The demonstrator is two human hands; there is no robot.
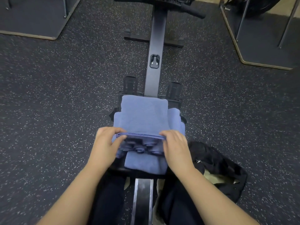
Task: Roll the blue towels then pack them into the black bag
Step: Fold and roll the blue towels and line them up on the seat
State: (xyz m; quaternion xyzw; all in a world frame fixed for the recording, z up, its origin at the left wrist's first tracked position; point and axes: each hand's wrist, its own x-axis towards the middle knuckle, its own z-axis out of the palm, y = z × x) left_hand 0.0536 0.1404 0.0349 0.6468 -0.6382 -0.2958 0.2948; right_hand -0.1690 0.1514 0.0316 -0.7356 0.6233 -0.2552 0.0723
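Speckled gym flooring [56, 98] surrounds a rowing machine [156, 51] whose seat carries the stacked blue towels [144, 116]. Left hand [106, 143] and right hand [176, 146] both curl their fingers [116, 129] round the top towel's near edge, seemingly starting a roll. The black bag [215, 161] gapes open just beside the right knee, handy for packing.

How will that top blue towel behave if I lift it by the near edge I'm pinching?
Probably floppy: the top blue towel drapes over the stack, so its far end should sag and unfold. Likely light, since the left hand and right hand raise its hem with fingertips alone. Its matte weave suggests good grip, little slipping.
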